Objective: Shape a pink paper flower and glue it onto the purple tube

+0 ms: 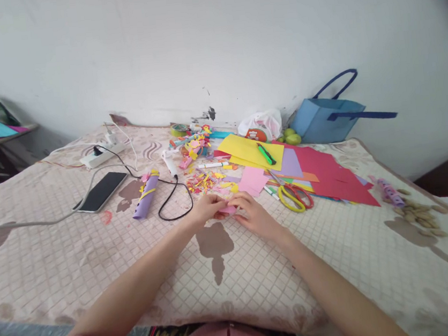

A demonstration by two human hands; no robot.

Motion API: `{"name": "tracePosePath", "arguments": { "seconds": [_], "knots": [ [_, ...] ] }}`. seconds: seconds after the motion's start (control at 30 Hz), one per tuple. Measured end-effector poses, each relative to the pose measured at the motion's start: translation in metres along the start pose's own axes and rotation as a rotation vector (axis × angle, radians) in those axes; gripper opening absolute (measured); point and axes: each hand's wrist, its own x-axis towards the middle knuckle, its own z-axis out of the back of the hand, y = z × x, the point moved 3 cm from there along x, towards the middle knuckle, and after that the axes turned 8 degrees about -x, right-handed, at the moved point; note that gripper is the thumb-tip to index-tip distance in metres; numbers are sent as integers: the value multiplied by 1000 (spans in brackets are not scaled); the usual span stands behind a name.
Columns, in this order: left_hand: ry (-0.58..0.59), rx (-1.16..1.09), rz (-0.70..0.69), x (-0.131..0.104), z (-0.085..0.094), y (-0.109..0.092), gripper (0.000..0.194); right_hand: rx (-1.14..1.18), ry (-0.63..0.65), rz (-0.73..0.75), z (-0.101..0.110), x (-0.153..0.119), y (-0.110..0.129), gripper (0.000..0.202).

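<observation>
A small piece of pink paper [227,209] is pinched between my two hands over the middle of the table. My left hand [207,208] closes its fingers on the paper's left side, and my right hand [252,212] holds the right side with thumb and fingertips. Just behind them lie many small paper scraps [205,182] in yellow, red and pink. Pink paper sheets [253,180] are beyond my right hand, with scissors with yellow and red handles [294,196] to their right. A purple paper roll with yellow strips [146,197] lies left of my hands.
Left are a phone [103,191], a power strip [101,155] and cables. A white glue gun [170,163] stands behind my hands. Red sheets [325,175], yellow sheets [242,150], a green cutter [266,154], a blue bag [323,119] and peanuts [419,215] lie right.
</observation>
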Motion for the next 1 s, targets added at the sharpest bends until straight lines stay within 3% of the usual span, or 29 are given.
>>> {"name": "tracePosePath", "arguments": {
  "seconds": [0.13, 0.3, 0.77, 1.0],
  "knots": [
    [21, 1, 7, 0, -1, 2, 28, 29, 27, 29, 7, -2, 0, 28],
    [51, -2, 28, 1, 0, 5, 29, 58, -45, -10, 15, -2, -3, 24],
    [117, -12, 66, 0, 0, 6, 27, -13, 6, 48, 12, -4, -4, 25],
    [88, 8, 62, 3, 1, 10, 27, -51, 42, 50, 11, -5, -5, 25]
  ]
}}
